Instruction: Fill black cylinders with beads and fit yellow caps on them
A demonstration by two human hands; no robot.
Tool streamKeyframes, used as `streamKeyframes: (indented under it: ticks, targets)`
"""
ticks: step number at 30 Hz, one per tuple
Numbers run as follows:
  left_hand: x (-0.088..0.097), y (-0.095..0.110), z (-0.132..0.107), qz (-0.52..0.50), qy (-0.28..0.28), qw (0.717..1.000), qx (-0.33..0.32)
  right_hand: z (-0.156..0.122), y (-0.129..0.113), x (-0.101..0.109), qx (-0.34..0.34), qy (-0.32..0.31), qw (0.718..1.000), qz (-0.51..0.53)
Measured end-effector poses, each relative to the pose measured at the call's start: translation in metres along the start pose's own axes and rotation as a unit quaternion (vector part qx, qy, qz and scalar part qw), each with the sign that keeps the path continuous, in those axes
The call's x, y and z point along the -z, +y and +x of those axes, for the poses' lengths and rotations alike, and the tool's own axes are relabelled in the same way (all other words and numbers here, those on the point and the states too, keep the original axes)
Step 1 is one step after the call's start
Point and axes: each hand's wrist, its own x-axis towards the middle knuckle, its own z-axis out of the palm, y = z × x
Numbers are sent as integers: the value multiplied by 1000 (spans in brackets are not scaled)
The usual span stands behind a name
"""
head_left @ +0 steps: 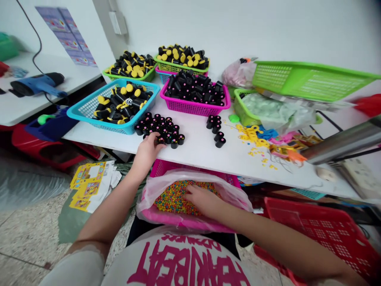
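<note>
My left hand (149, 147) is at the front edge of a group of short black cylinders (162, 126) with pink dots on their tops. Its thumb and fingers are closed around one of these cylinders, mostly hidden by the hand. Small multicoloured balls (171, 196) fill a basket lined with a clear plastic bag (238, 198), at my lap below the table edge. Among the balls lies my right hand (202, 200), fingers curled together and fingertips partly sunk in them. A smaller row of black cylinders (216, 129) stands on the table further right.
A magenta basket (193, 106) of black cylinders and a blue basket (86, 113) of black-and-yellow pieces stand behind. Loose yellow parts (253, 133) lie right, near a metal tube (345, 139). A red crate (321, 222) is low right; a heat gun (41, 83) lies left.
</note>
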Motion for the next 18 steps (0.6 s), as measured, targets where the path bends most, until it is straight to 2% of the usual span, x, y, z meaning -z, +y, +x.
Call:
streamKeyframes:
  ticks: [3, 6, 8, 9, 11, 13, 15, 18]
  targets:
    - [10, 13, -11, 40, 10, 999, -29, 6, 1, -9, -7, -3, 1000, -22]
    - [17, 34, -15, 63, 87, 987, -120, 12, -1, -16, -5, -6, 1000, -13]
    - [15, 54, -9, 65, 125, 974, -177, 17, -5, -18, -2, -9, 1000, -8]
    - [10, 66, -3, 62, 124, 970, -198, 20, -7, -19, 1, -9, 1000, -10]
    - [-6, 93, 13, 46, 80, 970, -225, 28, -12, -22, 10, -7, 1000, -17]
    - [-31, 121, 33, 20, -13, 976, -216, 38, -17, -26, 20, -2, 1000, -20]
    - [-59, 144, 55, 20, -122, 982, -142, 49, -20, -29, 31, 2, 999, -20]
    - [-96, 166, 85, 45, -165, 983, -70, 62, -24, -33, 48, 10, 999, -14]
